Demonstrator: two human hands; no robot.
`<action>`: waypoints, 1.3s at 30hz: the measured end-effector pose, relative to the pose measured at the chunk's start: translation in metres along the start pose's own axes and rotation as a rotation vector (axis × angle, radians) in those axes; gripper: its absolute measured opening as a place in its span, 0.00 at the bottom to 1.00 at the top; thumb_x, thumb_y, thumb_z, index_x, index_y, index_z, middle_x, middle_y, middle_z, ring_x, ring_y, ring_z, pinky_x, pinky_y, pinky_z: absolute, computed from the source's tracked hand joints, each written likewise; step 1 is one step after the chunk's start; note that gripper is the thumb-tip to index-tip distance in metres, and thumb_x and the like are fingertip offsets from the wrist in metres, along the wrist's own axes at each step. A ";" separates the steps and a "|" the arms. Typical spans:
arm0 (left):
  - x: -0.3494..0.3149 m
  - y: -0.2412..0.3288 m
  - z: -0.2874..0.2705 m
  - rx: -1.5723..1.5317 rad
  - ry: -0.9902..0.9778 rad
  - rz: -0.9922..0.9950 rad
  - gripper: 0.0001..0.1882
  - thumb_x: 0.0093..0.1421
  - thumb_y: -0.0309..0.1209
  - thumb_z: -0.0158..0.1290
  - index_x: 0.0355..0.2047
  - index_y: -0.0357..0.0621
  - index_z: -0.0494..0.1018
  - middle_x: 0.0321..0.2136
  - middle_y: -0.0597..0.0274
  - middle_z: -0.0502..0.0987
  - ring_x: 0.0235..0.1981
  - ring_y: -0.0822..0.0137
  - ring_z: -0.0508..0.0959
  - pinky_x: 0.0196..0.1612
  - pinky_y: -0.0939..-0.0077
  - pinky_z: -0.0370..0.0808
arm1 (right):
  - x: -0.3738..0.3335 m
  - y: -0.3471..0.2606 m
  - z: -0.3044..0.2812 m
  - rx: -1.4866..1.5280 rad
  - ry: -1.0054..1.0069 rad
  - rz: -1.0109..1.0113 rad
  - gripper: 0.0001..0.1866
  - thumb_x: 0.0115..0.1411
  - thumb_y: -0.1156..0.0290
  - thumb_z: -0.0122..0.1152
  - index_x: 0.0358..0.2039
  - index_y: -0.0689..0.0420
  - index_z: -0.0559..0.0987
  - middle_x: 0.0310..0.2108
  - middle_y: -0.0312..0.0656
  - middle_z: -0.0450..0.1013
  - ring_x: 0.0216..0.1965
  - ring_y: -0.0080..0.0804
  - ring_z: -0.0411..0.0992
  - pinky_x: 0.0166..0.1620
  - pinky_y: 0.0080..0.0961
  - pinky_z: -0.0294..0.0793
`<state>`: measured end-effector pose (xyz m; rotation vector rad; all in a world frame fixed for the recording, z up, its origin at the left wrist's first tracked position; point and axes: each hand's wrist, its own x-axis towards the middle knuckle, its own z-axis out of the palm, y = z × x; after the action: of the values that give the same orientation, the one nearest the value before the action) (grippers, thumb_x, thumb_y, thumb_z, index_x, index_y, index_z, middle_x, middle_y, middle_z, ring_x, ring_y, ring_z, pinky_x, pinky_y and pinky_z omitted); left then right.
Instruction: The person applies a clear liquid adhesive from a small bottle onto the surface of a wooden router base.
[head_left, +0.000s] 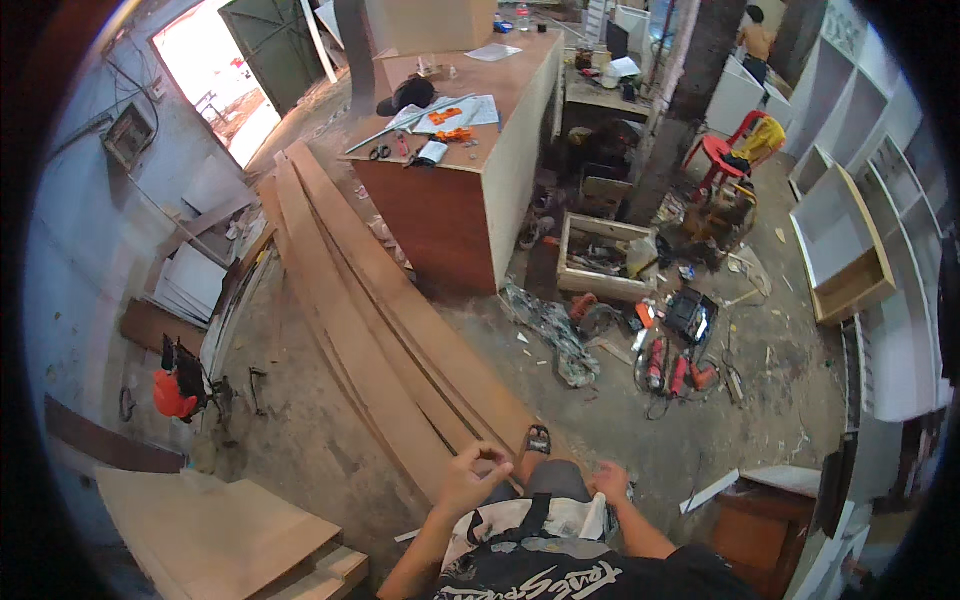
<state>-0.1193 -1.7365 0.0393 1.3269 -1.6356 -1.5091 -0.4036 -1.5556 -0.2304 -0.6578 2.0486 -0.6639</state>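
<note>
Left hand [472, 482] curled over long boards [365, 350], grip unclear; right hand [611, 482] loose, seemingly empty. Likely between steps; handling a board calls for both hands.

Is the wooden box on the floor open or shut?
Open: no lid covers the wooden box, and jumbled contents show between its walls.

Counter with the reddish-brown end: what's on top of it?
The counter carries a black cap, white papers, orange pieces and scissors, among other things. The papers hide the surface beneath them, so anything under there cannot be told.
</note>
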 end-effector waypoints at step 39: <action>0.505 -0.055 -0.619 -0.586 0.538 -0.111 0.07 0.61 0.24 0.54 0.35 0.30 0.75 0.32 0.52 0.80 0.33 0.63 0.81 0.40 0.73 0.78 | 0.228 -0.972 0.456 0.354 -1.326 -0.492 0.22 0.66 0.65 0.52 0.57 0.62 0.66 0.55 0.43 0.65 0.56 0.30 0.65 0.59 0.27 0.63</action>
<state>0.2580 -2.4423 0.0134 1.3329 -0.7230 -1.3787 0.0690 -2.5017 0.0631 -1.0140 0.5346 -0.5751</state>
